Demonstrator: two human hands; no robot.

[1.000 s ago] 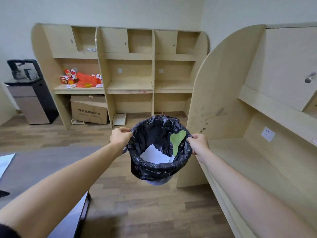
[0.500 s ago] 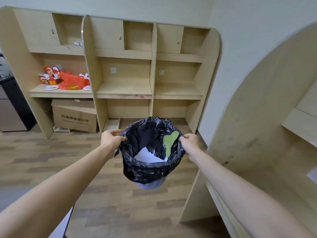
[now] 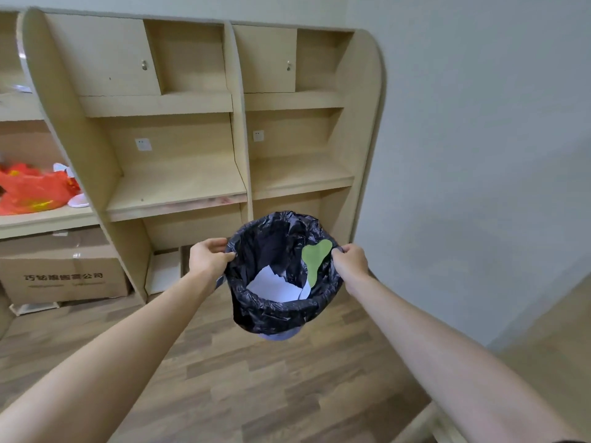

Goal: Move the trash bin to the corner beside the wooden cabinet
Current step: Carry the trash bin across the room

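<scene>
The trash bin (image 3: 275, 314), lined with a black plastic bag, hangs in the air above the wood floor. White paper and a green scrap lie inside it. My left hand (image 3: 208, 259) grips its left rim and my right hand (image 3: 350, 260) grips its right rim. The wooden cabinet (image 3: 361, 123) stands right behind the bin, its rounded right side next to the pale wall (image 3: 479, 155). The floor corner beside that side lies just right of the bin.
A cardboard box (image 3: 60, 270) sits under the cabinet's left shelf, with a red plastic bag (image 3: 28, 193) on the shelf above it. A second wooden unit's edge (image 3: 543, 362) shows at the lower right. Wood floor (image 3: 271, 394) spreads below the bin.
I have walked closer to the cabinet and turned right. The bin stays held in both hands; the cabinet's right end and the wall now fill the view.
</scene>
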